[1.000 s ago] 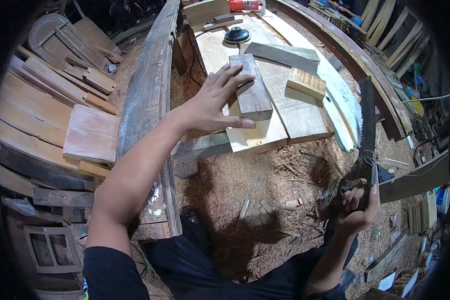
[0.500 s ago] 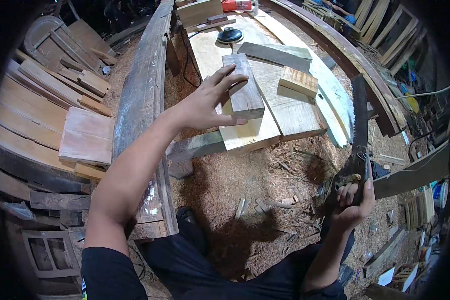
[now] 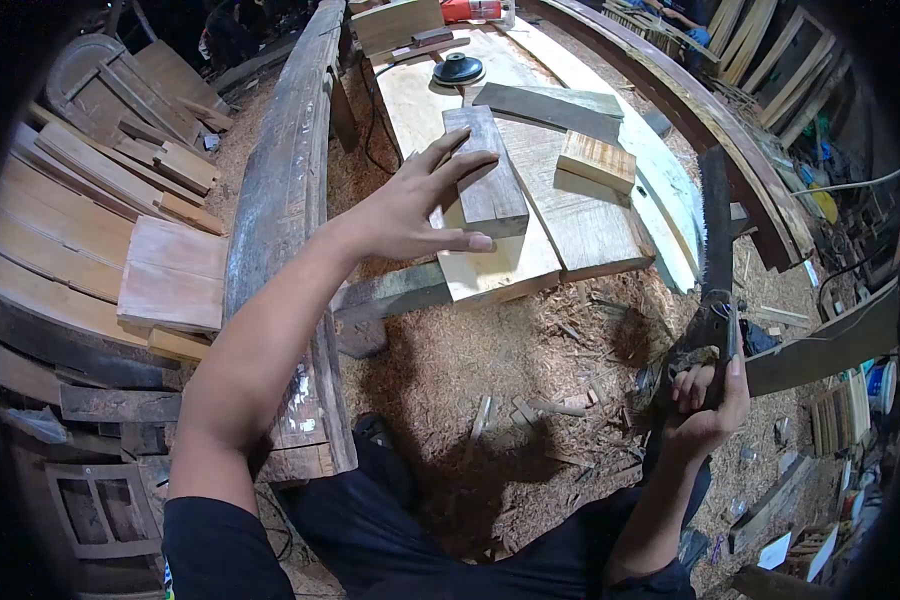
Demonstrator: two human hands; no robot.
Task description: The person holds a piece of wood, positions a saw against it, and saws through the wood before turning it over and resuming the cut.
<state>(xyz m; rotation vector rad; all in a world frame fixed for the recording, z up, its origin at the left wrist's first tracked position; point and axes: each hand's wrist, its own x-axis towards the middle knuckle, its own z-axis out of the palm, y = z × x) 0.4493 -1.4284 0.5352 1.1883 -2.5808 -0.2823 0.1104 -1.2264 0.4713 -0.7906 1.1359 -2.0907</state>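
Note:
My left hand point(image 3: 415, 205) grips a grey-brown rectangular wooden block point(image 3: 492, 185), its fingers across the top and its thumb by the near end. The block lies on pale boards point(image 3: 490, 270). In my right hand point(image 3: 710, 405) is the handle of a handsaw point(image 3: 716, 225), its dark toothed blade pointing up and away from me, with the teeth on the left side. The saw is apart from the block. A lighter wood block point(image 3: 597, 162) and a dark flat board point(image 3: 550, 110) lie just beyond and to the right of the held block.
A black round disc point(image 3: 458, 69) and a red tool point(image 3: 472, 11) lie farther back on the boards. A long weathered beam point(image 3: 280, 220) runs along my left. Curved timber point(image 3: 760, 195) stretches along the right. Sawdust and offcuts point(image 3: 490, 380) cover the floor. Another person point(image 3: 675, 15) is at the far right.

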